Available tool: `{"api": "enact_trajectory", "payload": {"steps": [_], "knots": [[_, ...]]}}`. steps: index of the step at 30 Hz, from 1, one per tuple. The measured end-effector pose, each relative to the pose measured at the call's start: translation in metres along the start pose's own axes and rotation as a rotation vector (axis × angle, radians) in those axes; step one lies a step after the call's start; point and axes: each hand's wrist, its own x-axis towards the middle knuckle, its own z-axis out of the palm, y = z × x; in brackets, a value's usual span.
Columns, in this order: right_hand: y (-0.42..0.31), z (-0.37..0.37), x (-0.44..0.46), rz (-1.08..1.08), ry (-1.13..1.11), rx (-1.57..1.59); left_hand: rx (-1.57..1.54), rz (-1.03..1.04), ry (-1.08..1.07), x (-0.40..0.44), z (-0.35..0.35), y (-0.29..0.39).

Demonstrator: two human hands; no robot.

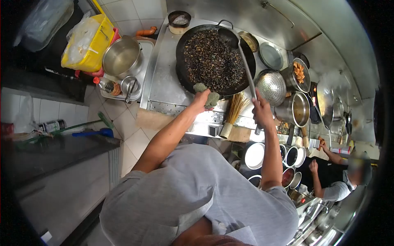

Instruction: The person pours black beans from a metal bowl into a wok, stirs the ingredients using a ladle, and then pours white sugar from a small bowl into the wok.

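Large round black metal wok (250, 59): dark granular contents (209, 61) within. Left hand (201, 99) closed on crumpled grey-green cloth (212, 99), at wok's near rim. Right hand (262, 111) gripping long grey metal-handled ladle (248, 74), head inside wok's far side

Right hand (262, 110) holds a ladle (246, 66) in the wok (184, 78).
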Motion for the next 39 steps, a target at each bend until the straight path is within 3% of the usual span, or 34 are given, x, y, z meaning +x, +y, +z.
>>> {"api": "enact_trajectory", "payload": {"steps": [4, 7, 9, 14, 15, 17, 18, 20, 21, 26, 28, 30, 35, 39], "knots": [[-0.004, -0.009, 0.083, -0.144, 0.028, -0.104, 0.019, 0.014, 0.020, -0.014, 0.002, 0.011], [-0.015, -0.016, 0.126, -0.153, -0.077, -0.164, -0.005, 0.046, -0.012, -0.014, 0.001, 0.009], [-0.035, -0.022, 0.125, -0.075, -0.239, -0.143, -0.007, 0.053, 0.010, -0.010, 0.001, 0.007], [-0.061, -0.034, 0.106, -0.081, -0.312, -0.385, -0.021, 0.031, 0.006, -0.006, 0.004, 0.006], [-0.049, -0.034, 0.109, -0.252, -0.315, -0.505, -0.032, 0.020, 0.032, -0.005, 0.004, 0.005], [-0.025, -0.033, 0.112, -0.791, -0.243, -0.694, -0.029, 0.024, 0.029, -0.005, 0.001, 0.003], [-0.027, -0.038, 0.105, -0.787, -0.234, -0.694, -0.021, 0.023, 0.023, -0.004, 0.000, 0.004], [-0.040, -0.049, 0.068, -0.428, -0.240, -0.972, 0.002, 0.018, -0.017, -0.002, -0.003, 0.003], [-0.042, -0.053, 0.049, -0.399, -0.187, -1.011, 0.008, 0.014, -0.020, -0.004, -0.003, 0.004], [-0.002, -0.081, -0.027, -0.357, -0.019, -1.201, -0.027, -0.009, 0.016, -0.004, -0.001, 0.003], [0.028, -0.076, -0.059, -0.507, 0.116, -1.113, -0.033, -0.011, 0.049, -0.010, 0.002, 0.005], [0.011, -0.065, -0.099, -0.280, 0.076, -1.128, -0.036, -0.016, 0.083, -0.010, 0.002, 0.004], [0.011, -0.059, -0.153, -0.277, 0.086, -1.064, -0.006, -0.025, 0.069, -0.011, 0.003, 0.007], [0.040, -0.023, -0.134, -0.156, 0.004, -1.159, -0.006, -0.014, 0.028, -0.010, 0.000, 0.004]]}}
